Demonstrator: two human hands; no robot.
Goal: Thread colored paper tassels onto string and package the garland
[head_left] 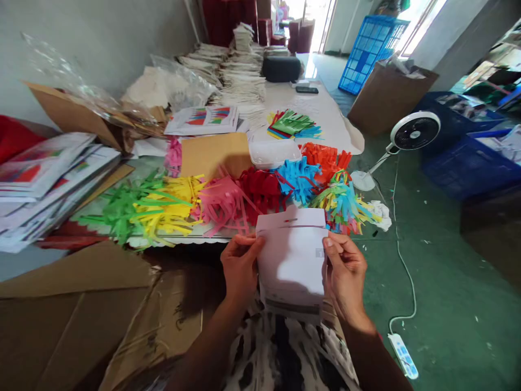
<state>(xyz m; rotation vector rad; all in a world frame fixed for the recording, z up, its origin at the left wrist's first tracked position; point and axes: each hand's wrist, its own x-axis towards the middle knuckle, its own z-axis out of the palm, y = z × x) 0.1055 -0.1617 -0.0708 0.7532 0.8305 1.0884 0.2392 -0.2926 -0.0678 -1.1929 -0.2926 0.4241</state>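
Note:
I hold a white paper packet (292, 255) upright in front of me, just below the table's near edge. My left hand (240, 266) pinches its left side, fingers closed on the edge. On the other side my right hand (345, 271) grips the paper, thumb on the front. Beyond the packet, heaps of cut paper fringe lie in a row on the table: green (122, 209), yellow (171, 209), pink (223, 203), red (262, 190), blue (299, 176), orange (325, 157) and a mixed-colour bundle (340, 206).
Stacks of printed sheets (44, 179) lie at left, a brown cardboard sheet (214, 155) and a clear plastic tray (274, 152) behind the fringes. Flattened cartons (81, 315) sit at lower left. A white fan (413, 133), its cable and a power strip (402, 355) are on the green floor at right.

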